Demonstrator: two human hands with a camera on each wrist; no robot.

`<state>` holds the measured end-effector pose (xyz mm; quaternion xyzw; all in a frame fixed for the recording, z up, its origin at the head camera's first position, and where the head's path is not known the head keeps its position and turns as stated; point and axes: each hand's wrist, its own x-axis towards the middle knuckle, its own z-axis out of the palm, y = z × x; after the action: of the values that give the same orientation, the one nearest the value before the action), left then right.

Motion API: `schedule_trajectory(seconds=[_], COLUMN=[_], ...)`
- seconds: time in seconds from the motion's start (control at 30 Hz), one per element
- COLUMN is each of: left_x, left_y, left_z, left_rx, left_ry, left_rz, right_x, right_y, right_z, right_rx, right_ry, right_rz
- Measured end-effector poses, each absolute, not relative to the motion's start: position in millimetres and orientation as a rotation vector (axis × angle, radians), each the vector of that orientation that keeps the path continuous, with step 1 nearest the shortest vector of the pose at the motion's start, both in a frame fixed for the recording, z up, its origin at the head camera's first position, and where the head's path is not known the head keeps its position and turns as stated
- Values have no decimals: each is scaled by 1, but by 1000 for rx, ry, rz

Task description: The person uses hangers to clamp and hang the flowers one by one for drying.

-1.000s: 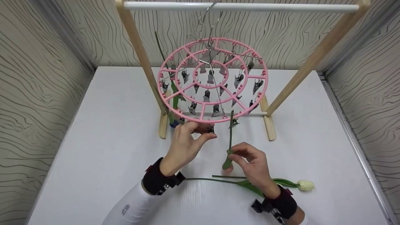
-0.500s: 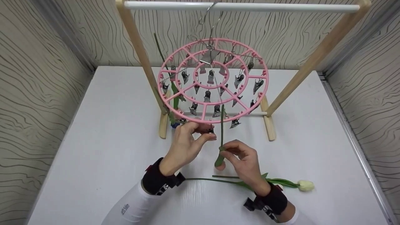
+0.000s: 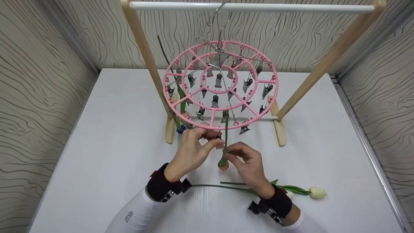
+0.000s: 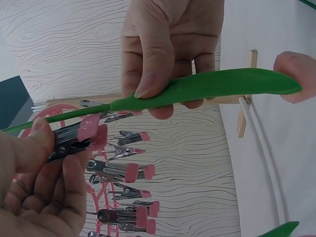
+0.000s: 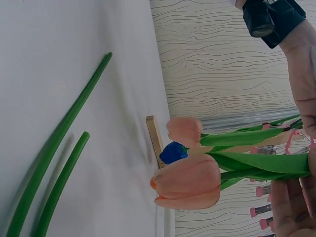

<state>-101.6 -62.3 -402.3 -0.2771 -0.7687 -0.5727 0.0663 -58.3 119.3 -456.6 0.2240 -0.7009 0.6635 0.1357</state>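
- Hung tulip [image 5: 184,131] is being suspended head-down, its blossom toward seven o'clock of the pink clip rack [image 3: 212,118].
- At six o'clock under the rim, a clip [image 4: 74,138] is being pinched by the left hand [image 3: 190,147], presumably so that it is being steadied.
- Toward half past five, the held tulip [image 5: 190,182] is being pinched by the right hand [image 3: 247,160], hands near but apart; its stem is being pointed upward, probably for alignment beside the clip. Contact cannot be told. A rounded peach cup is being shown beneath a long, smooth green leaf.
- Between four and five o'clock, a white tulip [image 3: 318,193] is being supported by the table [image 3: 113,145].
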Motion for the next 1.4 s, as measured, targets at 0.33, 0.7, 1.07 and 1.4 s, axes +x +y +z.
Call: schedule_trajectory(seconds=[0.33,0.7,1.07,1.4], left_x=[-102,-102,-103,-102], left_y=[-62,-61,-61,-66], left_z=[-401,-401,-405,-410], left_rx=[-848,-853,-891,-889], left_ry=[-2344,-2322,-2277,-2277], left_rz=[-1704,-1715,-1777,-1781], right_x=[-60,-65,-65,-64], right_y=[118,113,115,120], right_z=[-457,-449,-451,-452], right_rx=[688,772,701,725], right_ry=[-2002,-1918,-1959,-2029], right_rz=[1869,1839,1864,1865])
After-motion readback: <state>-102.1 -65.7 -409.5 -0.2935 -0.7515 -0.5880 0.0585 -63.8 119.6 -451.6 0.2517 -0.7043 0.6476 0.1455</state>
